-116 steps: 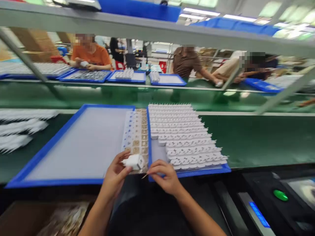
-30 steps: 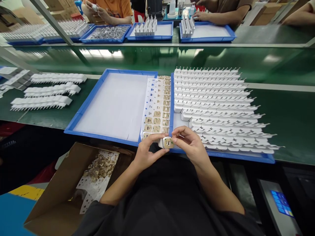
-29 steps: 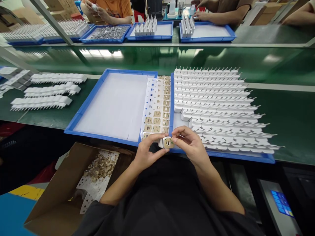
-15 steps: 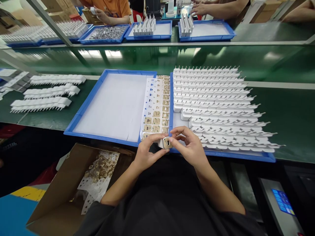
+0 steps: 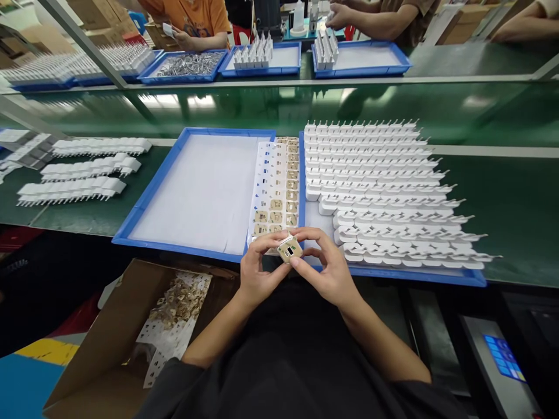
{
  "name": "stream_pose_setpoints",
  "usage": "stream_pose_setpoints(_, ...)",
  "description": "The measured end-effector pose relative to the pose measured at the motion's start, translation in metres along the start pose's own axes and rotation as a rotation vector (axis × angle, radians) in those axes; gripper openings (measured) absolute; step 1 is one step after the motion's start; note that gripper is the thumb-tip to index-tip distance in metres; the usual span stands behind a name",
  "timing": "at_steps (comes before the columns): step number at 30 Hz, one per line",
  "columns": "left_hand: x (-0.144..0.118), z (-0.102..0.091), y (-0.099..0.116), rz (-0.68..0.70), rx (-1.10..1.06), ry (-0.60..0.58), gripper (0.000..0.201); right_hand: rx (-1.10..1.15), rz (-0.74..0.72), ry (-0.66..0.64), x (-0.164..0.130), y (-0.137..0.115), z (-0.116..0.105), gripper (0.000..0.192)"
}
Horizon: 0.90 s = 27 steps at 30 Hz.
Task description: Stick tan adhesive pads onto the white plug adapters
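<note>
Both hands, left point(image 5: 257, 273) and right point(image 5: 329, 273), pinch one white charger point(image 5: 289, 250) in their fingers just before two blue trays point(image 5: 148, 201), no writing readable on its gold label.

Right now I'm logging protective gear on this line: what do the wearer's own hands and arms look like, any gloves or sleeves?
No gloves: the left hand and right hand are bare, with no rings, watch or wristband visible. Both forearms are uncovered up to about the elbow, where dark grey sleeves of the top begin. No markings show.
</note>
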<state>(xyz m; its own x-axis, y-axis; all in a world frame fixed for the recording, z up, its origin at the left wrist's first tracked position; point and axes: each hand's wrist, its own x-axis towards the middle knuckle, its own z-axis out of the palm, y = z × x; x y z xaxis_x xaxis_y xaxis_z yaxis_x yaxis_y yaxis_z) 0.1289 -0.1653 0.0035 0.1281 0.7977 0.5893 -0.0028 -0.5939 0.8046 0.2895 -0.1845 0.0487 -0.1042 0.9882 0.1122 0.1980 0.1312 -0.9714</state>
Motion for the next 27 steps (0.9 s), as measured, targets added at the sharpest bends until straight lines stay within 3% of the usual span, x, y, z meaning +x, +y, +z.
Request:
stream_pose_setpoints(6,0.0,0.004,-0.001,0.009,0.065,-0.005,0.051,0.116,0.049,-0.016,0.0,0.003,0.007,0.039)
stream_pose_setpoints(13,0.003,0.009,0.001,0.237,0.196,-0.036,0.055,0.18,0.04,0.103,0.001,0.006,0.018,0.03)
stream_pose_setpoints(19,0.002,0.009,-0.001,0.235,0.191,-0.025,0.057,0.359,0.042,0.106,0.004,0.006,0.018,0.024)
stream_pose_setpoints(27,0.005,0.009,-0.001,0.302,0.207,-0.038,0.057,0.425,0.028,0.137,0.004,0.006,0.02,0.022)
